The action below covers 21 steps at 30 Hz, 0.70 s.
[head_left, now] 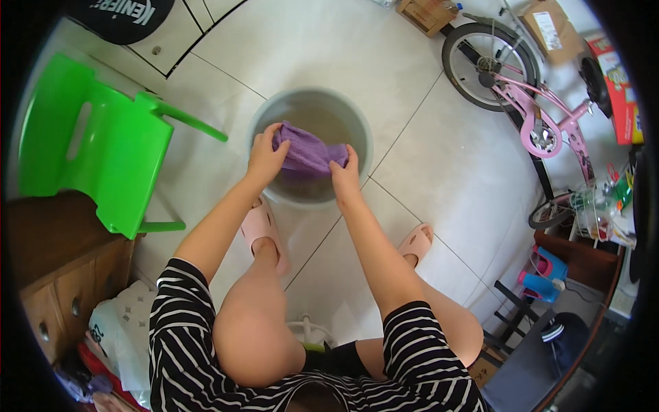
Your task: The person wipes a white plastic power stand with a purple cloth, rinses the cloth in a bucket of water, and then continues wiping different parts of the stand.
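Note:
A purple cloth (309,149) is stretched between my two hands, above a round grey bucket (366,130) with murky water in it. My left hand (266,159) grips the cloth's left end, fingers curled over its edge. At the other end, my right hand (346,176) pinches the cloth between thumb and fingers. The middle of the cloth is bunched and hangs over the water (322,110). Whether its lower folds touch the water, I cannot tell.
To the left stands a green plastic chair (117,151), near a wooden drawer cabinet (75,281). A pink bicycle (532,113) and cardboard boxes (549,31) are at the far right. My feet, in pink clogs (259,230), flank the bucket's near side on the tiled floor (439,172).

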Tool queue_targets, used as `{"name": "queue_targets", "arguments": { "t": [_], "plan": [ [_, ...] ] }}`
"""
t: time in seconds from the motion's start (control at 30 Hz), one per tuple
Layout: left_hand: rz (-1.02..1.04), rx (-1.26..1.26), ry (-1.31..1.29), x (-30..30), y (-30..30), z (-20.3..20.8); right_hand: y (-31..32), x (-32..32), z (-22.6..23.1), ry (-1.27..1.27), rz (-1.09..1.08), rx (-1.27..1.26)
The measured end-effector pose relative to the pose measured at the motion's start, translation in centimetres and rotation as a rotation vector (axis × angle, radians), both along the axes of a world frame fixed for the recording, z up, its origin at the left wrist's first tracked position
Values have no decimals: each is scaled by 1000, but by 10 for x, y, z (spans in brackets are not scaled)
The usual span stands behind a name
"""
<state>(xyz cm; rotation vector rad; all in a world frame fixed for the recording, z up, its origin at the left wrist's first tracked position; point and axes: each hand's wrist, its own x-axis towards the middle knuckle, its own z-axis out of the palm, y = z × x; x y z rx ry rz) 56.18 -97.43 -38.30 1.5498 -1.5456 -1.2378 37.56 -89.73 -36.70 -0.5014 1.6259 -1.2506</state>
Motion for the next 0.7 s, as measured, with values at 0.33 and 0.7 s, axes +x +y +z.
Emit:
{"name": "queue_targets", "arguments": {
  "t": [0.33,0.7],
  "plan": [
    [-574,-74,-963,-48,-15,-82,-41,14,-76,575,450,551],
    [28,567,387,-80,-13,-61,-80,-3,-91,-768,-212,413]
  ]
}}
